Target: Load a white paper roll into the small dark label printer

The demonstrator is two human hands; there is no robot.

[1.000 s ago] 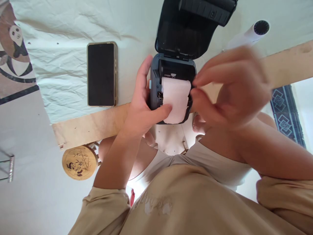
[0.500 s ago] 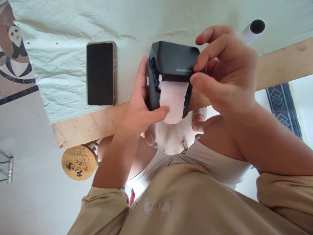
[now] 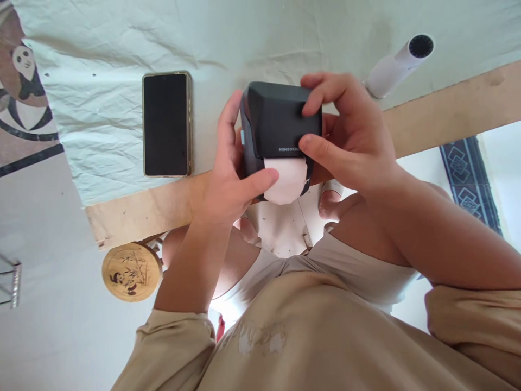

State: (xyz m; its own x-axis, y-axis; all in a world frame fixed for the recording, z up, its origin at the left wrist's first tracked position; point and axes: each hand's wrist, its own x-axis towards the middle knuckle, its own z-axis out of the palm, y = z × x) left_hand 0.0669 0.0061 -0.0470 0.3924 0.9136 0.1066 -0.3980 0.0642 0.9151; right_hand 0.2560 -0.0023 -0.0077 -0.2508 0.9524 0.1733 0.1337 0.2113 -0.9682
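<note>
Between my two hands is a dark label printer (image 3: 280,117) with small lettering on its lid, held over the table's front edge. A strip of white label paper (image 3: 287,179) hangs out of its front, below the lid. My left hand (image 3: 234,168) grips the printer's left side, its thumb pressing on the paper. My right hand (image 3: 345,127) holds the right side, with fingertips on the lid near the lettering. The lid looks closed over the paper. The fingers under the printer are hidden.
A phone (image 3: 166,125) with a dark screen lies left of the printer on the pale green cloth (image 3: 101,32). A white cylinder with a dark round end (image 3: 396,68) rests at the right. The bare wooden table edge (image 3: 163,201) runs in front. A round stool (image 3: 131,271) stands lower left.
The printer's lid has swung down over the roller and the top of the paper. My right hand has moved left and down with it, uncovering more of the white cylinder.
</note>
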